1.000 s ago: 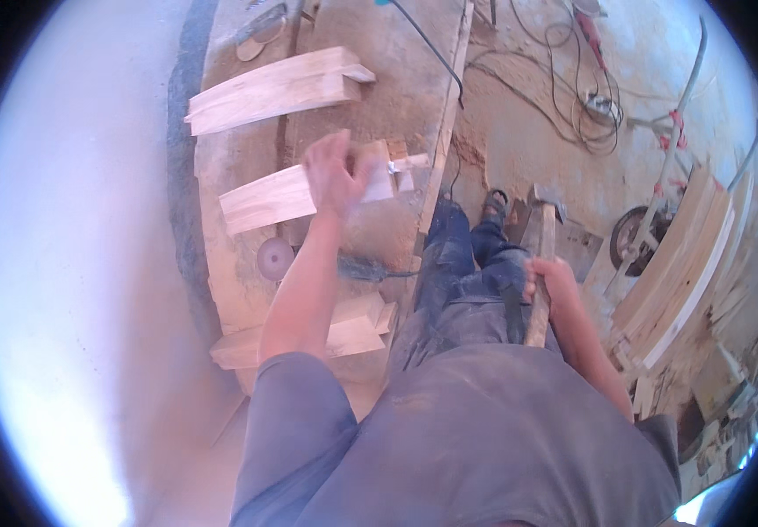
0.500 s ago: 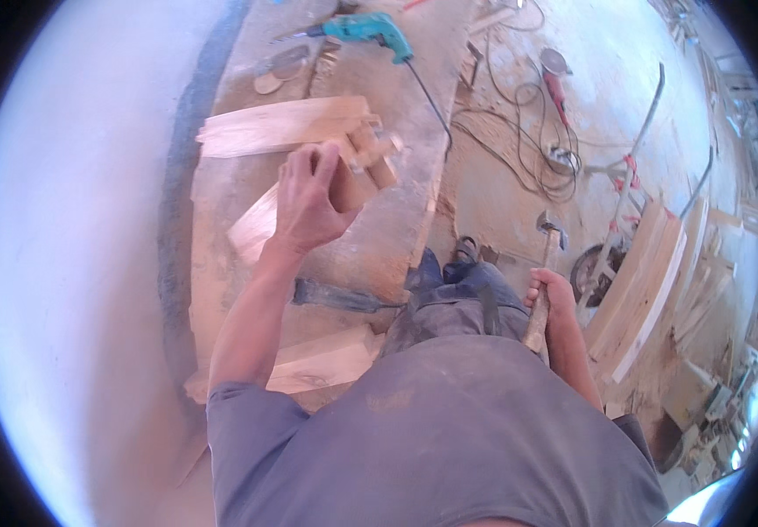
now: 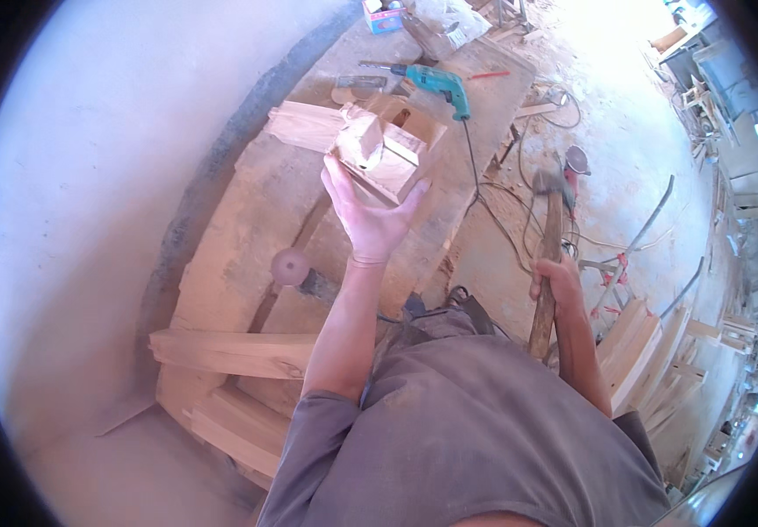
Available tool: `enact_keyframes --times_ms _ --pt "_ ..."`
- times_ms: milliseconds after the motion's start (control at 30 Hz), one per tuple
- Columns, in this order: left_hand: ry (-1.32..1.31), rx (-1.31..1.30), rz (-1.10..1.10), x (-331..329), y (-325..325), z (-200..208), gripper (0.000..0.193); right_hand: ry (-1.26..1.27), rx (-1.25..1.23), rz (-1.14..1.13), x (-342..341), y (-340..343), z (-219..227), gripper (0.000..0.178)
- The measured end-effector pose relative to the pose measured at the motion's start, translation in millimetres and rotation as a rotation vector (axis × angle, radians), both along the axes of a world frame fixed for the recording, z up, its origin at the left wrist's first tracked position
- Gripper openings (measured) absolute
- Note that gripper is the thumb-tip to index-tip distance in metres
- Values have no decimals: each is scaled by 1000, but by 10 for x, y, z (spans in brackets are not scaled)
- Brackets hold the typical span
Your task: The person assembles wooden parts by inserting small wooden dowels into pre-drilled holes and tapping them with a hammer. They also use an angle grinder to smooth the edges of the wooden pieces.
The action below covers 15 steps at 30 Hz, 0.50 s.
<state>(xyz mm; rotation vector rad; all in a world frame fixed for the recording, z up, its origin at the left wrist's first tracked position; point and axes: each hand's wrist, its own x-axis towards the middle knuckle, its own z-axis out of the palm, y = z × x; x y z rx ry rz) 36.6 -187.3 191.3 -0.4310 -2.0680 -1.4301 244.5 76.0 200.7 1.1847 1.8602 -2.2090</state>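
Observation:
In my left hand (image 3: 372, 220) is a joined wooden block (image 3: 392, 167), raised above the workbench, fingers on its near side and thumb at its right corner. A pale board (image 3: 304, 128) runs out on its left; whether the two are joined I cannot tell. My right hand (image 3: 559, 283) is wrapped round the wooden handle of a hammer (image 3: 547, 237), whose metal head points up and away from me. Beside my left forearm an angle grinder (image 3: 292, 266) with a round disc lies on the bench, its body partly behind the arm.
A teal power drill (image 3: 436, 82) lies at the bench's far end near a red stick (image 3: 489, 75). Timber pieces (image 3: 229, 351) lie at the near left. On the floor to the right are a red grinder (image 3: 571, 184), cables and stacked boards (image 3: 629, 347).
My left hand has moved right and now lifts the wooden block, turned to another face. The hammer has risen slightly in my right hand. The view has shifted, showing the grinder's disc.

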Motion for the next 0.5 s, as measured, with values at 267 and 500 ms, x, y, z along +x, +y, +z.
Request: enact_keyframes --times_ms 267,500 --pt "-100 -115 60 454 441 -14 137 374 428 134 -265 -184 933 25" --pt "-82 -37 43 404 437 94 131 651 957 -34 -519 -253 2230 12"
